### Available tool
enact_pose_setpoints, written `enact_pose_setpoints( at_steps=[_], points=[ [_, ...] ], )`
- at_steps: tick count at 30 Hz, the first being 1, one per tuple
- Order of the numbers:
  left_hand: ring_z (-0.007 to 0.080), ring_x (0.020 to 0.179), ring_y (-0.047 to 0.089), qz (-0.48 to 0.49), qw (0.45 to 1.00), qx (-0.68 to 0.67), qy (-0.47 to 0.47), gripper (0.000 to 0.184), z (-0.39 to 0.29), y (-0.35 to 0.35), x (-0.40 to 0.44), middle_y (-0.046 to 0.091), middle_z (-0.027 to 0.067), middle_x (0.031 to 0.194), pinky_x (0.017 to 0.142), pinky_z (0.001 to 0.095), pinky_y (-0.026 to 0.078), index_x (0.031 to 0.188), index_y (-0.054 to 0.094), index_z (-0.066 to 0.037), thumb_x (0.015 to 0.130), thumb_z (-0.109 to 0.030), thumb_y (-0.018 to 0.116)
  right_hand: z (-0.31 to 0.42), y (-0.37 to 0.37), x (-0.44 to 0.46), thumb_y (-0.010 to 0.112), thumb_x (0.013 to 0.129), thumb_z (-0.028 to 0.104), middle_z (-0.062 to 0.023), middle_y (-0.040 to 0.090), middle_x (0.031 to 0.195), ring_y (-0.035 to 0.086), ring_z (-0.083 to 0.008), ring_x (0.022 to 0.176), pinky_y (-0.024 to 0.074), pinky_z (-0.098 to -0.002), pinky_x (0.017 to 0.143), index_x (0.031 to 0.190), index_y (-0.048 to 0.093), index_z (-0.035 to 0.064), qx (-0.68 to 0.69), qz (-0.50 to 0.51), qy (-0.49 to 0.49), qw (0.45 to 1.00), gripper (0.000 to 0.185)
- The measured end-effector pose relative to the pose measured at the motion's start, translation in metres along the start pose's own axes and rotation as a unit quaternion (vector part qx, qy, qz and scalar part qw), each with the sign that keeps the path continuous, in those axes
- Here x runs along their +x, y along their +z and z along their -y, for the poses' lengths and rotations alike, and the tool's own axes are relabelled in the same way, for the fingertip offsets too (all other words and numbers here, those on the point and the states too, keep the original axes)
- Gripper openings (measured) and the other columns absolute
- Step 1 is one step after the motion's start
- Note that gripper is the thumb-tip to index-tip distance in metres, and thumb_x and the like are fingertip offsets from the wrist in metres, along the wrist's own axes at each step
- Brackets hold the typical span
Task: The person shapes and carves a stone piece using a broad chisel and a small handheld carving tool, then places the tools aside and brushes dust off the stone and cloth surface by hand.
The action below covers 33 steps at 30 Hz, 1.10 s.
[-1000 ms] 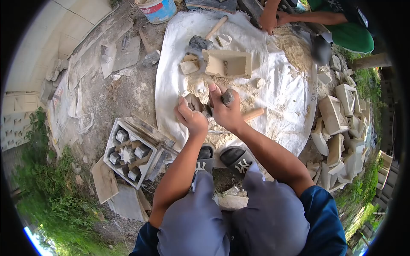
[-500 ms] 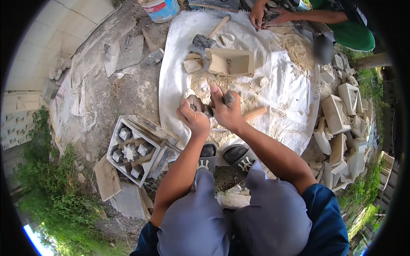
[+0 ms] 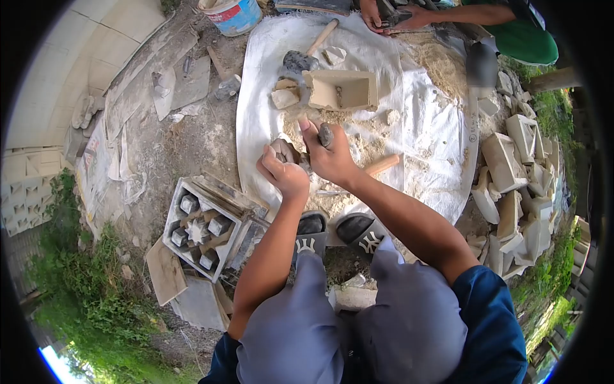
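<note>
My left hand (image 3: 286, 171) is curled around a grey-brown lump (image 3: 281, 150), probably stone or cast material, above the dusty white sheet. Close beside it, my right hand (image 3: 332, 157) grips a dark grey tool (image 3: 326, 135) whose blunt end pokes out above the fist; its other end is hidden. A wooden handle (image 3: 382, 164) shows past my right wrist, and what it joins is out of sight. Ahead of my hands sits a broken beige block with a box-shaped hollow (image 3: 345, 93), with loose fragments (image 3: 285, 96) to its left.
A mallet (image 3: 302, 61) with a dark head lies on the white sheet (image 3: 256, 70). Left are another hammer (image 3: 227, 86) and a hexagonal mould (image 3: 203, 227). Broken hollow blocks (image 3: 505, 163) are piled right. A bucket (image 3: 235, 14) and another person's hands (image 3: 409, 18) are at the far side.
My right hand has moved left and slightly away from me with the dark tool, closer to the lump in my left hand. The view has shifted a little.
</note>
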<state>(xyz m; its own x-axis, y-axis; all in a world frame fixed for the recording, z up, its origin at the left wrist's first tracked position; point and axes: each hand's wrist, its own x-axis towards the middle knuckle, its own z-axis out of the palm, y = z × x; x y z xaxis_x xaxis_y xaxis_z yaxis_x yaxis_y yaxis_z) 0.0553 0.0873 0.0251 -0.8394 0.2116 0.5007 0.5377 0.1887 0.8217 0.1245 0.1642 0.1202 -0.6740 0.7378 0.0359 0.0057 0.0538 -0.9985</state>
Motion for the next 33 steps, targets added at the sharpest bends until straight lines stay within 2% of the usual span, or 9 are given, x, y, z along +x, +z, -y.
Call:
enact_pose_setpoints(
  at_steps=[1,6,8,12,22,26,29,31,33],
  points=[
    [0.0162,0.081,0.054,-0.046,0.982,0.128,0.132,0.015,-0.007,-0.001,0.0,0.04,0.0155,0.117,0.067,0.0263,0.052,0.115,0.045,0.0,0.102,-0.007,0.041,-0.003,0.001,0.003,0.051,0.104,0.028,0.0022,0.036,0.056,0.032,-0.0077,0.057,0.0306,-0.032,0.047,0.068,0.048,0.001,-0.003,0.001,-0.001,1.0,0.044],
    [0.012,0.057,0.04,-0.06,0.875,-0.313,-0.364,0.035,-0.071,-0.001,0.026,0.036,0.0019,0.062,0.055,0.0253,0.034,0.079,0.045,-0.005,0.101,-0.03,0.036,0.007,0.003,0.004,0.056,0.101,0.025,-0.0088,0.043,0.051,0.033,-0.0129,0.052,0.0358,-0.0358,0.048,0.067,0.052,-0.0015,-0.003,0.002,-0.005,1.0,0.043],
    [0.012,0.057,0.039,-0.021,0.864,-0.329,-0.381,0.034,-0.062,-0.014,0.023,0.036,0.002,0.062,0.055,0.0252,0.033,0.08,0.045,-0.005,0.102,-0.03,0.036,-0.019,0.006,-0.003,0.055,0.101,0.027,-0.0084,0.043,0.051,0.034,-0.0122,0.052,0.0356,-0.0351,0.047,0.067,0.051,-0.0012,-0.023,0.034,-0.034,0.999,0.044],
    [0.0135,0.057,0.038,0.078,0.904,-0.328,-0.262,0.028,-0.04,-0.012,0.015,0.035,0.0016,0.061,0.057,0.0265,0.034,0.086,0.044,-0.005,0.103,-0.025,0.034,0.006,-0.004,-0.003,0.051,0.104,0.028,0.0026,0.039,0.056,0.033,-0.0067,0.057,0.0317,-0.0303,0.048,0.069,0.049,0.0032,-0.008,0.023,0.0,1.0,0.043],
    [0.015,0.07,0.047,0.053,0.946,-0.249,-0.2,0.029,-0.008,0.004,-0.007,0.046,0.0059,0.077,0.062,0.0286,0.042,0.088,0.043,-0.002,0.101,-0.028,0.041,-0.023,-0.013,-0.011,0.052,0.103,0.03,-0.0066,0.039,0.052,0.033,-0.0125,0.053,0.0333,-0.0356,0.047,0.067,0.05,-0.001,0.001,0.012,0.021,1.0,0.048],
    [0.0147,0.069,0.048,-0.123,0.985,0.03,0.113,0.027,0.026,0.022,-0.029,0.047,0.0055,0.078,0.06,0.0281,0.042,0.089,0.044,-0.003,0.101,-0.027,0.041,-0.007,-0.029,-0.009,0.052,0.103,0.029,-0.0061,0.038,0.054,0.032,-0.0106,0.056,0.0321,-0.0349,0.047,0.07,0.05,-0.0013,-0.005,-0.015,0.022,1.0,0.046],
    [0.015,0.063,0.043,0.087,0.906,-0.345,-0.231,0.03,-0.039,-0.003,0.001,0.042,0.0042,0.069,0.057,0.0282,0.036,0.081,0.041,-0.004,0.099,-0.028,0.041,-0.007,-0.03,-0.013,0.052,0.103,0.029,-0.006,0.038,0.054,0.031,-0.0108,0.056,0.0321,-0.0352,0.047,0.069,0.049,-0.0019,0.028,-0.026,-0.002,0.999,0.046],
    [0.0152,0.059,0.039,0.11,0.872,-0.413,-0.24,0.032,-0.059,-0.003,0.001,0.038,0.0033,0.063,0.055,0.0283,0.032,0.076,0.039,-0.005,0.098,-0.029,0.042,-0.007,-0.033,-0.007,0.05,0.104,0.027,-0.0039,0.039,0.054,0.032,-0.0102,0.057,0.0324,-0.034,0.047,0.068,0.048,-0.0007,-0.009,-0.016,0.015,1.0,0.045],
    [0.0154,0.061,0.041,0.034,0.976,-0.201,-0.075,0.029,-0.011,0.023,-0.012,0.04,0.0049,0.067,0.056,0.0282,0.034,0.081,0.04,-0.004,0.098,-0.027,0.043,-0.005,-0.035,-0.003,0.05,0.104,0.026,-0.0029,0.039,0.054,0.032,-0.0099,0.057,0.0325,-0.0335,0.048,0.068,0.048,-0.0002,-0.024,-0.006,0.017,1.0,0.044]
  ],
)
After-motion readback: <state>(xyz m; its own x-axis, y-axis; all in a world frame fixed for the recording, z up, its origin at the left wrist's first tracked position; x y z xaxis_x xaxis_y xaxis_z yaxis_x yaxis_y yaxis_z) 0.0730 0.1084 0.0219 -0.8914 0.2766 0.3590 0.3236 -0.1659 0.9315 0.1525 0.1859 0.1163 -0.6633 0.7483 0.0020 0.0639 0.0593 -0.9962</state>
